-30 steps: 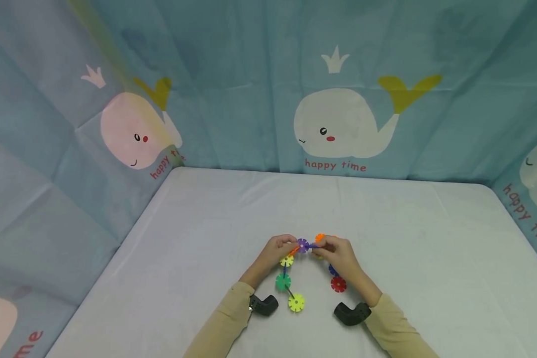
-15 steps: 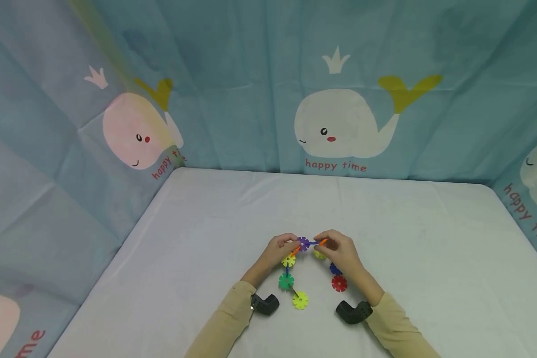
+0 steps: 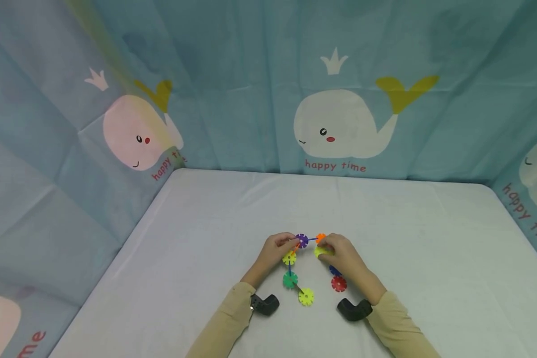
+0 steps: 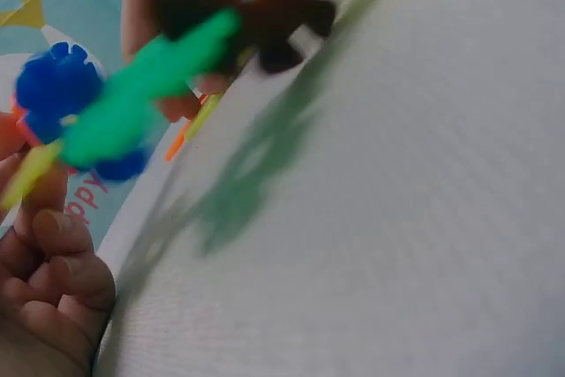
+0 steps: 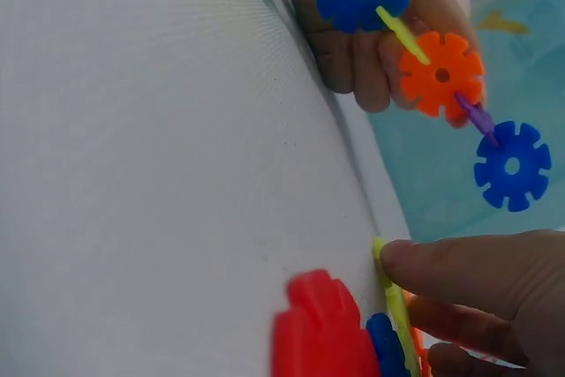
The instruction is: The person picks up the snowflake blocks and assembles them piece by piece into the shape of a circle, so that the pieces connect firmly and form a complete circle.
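Note:
My left hand (image 3: 277,247) pinches a chain of notched plastic discs near its upper end, by the orange disc (image 5: 441,75) and the purple disc (image 3: 302,241). A blue disc (image 5: 512,165) ends this chain, pointing toward my right hand. Below hang a yellow disc (image 3: 289,257), a green disc (image 3: 290,280), a dark disc (image 4: 291,55) and another yellow disc (image 3: 306,297). With thumb and fingers, my right hand (image 3: 343,256) pinches a second chain by its yellow disc (image 5: 397,306). An orange disc (image 3: 320,238) tops it, overlapping the blue disc's end in the head view; blue and red discs (image 3: 338,284) hang below.
A white-covered table (image 3: 232,214) lies beneath both hands. Blue curtains (image 3: 241,99) printed with whales stand behind and at the sides. Black camera mounts (image 3: 266,305) project inward from both wrists.
The lower end of the left chain has swung right. In my right hand the orange disc has turned its face to the head view, and the fingers now sit lower, by the yellow disc.

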{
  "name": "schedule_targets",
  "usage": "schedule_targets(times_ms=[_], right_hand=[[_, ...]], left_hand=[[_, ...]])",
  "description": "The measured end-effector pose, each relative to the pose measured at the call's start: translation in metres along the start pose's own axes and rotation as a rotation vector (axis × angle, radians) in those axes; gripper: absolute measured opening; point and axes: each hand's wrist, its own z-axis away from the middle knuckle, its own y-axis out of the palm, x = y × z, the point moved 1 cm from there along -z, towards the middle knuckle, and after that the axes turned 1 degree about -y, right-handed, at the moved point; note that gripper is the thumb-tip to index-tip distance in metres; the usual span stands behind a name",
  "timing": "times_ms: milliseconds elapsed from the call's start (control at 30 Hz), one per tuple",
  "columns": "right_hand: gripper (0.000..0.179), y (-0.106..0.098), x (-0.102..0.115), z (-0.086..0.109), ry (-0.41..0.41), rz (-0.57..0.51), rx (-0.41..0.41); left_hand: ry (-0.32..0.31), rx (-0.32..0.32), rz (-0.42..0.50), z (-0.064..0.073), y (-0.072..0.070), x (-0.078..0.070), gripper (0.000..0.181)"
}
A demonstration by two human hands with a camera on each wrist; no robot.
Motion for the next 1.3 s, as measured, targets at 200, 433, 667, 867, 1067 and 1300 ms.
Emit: schedule_targets(times_ms=[200, 433, 667, 867, 1067, 1300], right_hand=[[0.028, 0.001, 0.000, -0.001, 0.044, -0.021, 0.047], [0.019, 0.000, 0.001, 0.000, 0.042, -0.032, 0.024], [0.024, -0.002, 0.002, 0.001, 0.039, -0.042, -0.012], [0.016, -0.007, 0.003, -0.001, 0.090, -0.294, -0.113], [0.020, -0.010, 0.000, -0.002, 0.185, -0.603, -0.120], [0.024, -0.009, 0.001, -0.002, 0.201, -0.690, -0.068]], left_hand=[[-0.005, -0.011, 0.055, 0.000, 0.000, 0.001, 0.014], [-0.088, 0.010, 0.199, -0.007, 0.002, 0.026, 0.015], [-0.125, 0.094, 0.228, -0.010, 0.000, 0.031, 0.015], [-0.100, 0.102, 0.126, -0.003, 0.000, 0.008, 0.018], [-0.083, 0.087, 0.068, -0.002, 0.002, 0.003, 0.017], [-0.093, 0.101, 0.056, -0.004, 0.003, 0.003, 0.019]])
